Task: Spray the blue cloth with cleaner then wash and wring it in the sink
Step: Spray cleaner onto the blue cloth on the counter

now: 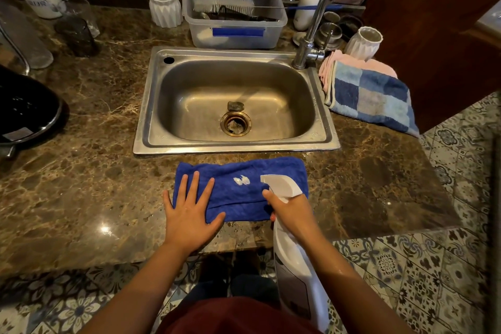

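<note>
The blue cloth (244, 171) lies folded on the marble counter, just in front of the steel sink (324, 127). A small blob of white foam sits on its middle. My left hand (188, 211) lies flat with fingers spread on the cloth's left part, pinning it down. My right hand (291, 210) grips the neck of a white spray bottle (294, 260), index finger on the trigger. The nozzle is tilted over the cloth's right side, aimed toward the foam. The sink basin is dry, with a dark stopper beside the drain.
The faucet (311, 22) rises at the sink's back right. A clear plastic tub (235, 32) with brushes stands behind the sink, between white ribbed cups. A checked blue towel (371, 97) over a pink cloth lies right of the sink. Glasses and a black pot sit at left.
</note>
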The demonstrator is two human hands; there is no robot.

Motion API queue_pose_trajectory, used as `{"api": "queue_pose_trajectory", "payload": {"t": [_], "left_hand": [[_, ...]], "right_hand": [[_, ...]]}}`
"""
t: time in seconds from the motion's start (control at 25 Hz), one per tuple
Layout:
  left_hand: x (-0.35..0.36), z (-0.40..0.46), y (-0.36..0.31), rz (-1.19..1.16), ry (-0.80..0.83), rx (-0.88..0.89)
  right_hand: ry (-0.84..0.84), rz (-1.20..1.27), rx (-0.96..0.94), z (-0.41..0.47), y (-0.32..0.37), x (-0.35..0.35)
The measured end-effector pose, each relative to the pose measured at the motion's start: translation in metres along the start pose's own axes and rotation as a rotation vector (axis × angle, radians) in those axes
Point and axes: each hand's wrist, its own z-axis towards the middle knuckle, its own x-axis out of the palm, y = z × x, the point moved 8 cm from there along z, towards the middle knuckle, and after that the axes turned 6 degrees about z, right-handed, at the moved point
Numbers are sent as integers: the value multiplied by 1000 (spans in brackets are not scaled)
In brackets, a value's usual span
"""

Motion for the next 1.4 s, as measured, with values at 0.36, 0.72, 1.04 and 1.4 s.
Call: {"api": "queue_pose_trajectory", "payload": {"t": [0.36,0.72,1.04,1.4], "left_hand": [[-3,1,-2,15,13,-13],[-8,2,-8,-42,8,-66],[-5,1,-13,-45,21,-115],[-3,1,-17,-14,6,-104]], "right_hand": [[-293,237,-311,-6,100,-142],[-630,371,-628,47,116,-236],[-624,408,-670,74,92,-256],[-585,153,-562,88,74,-250]]}}
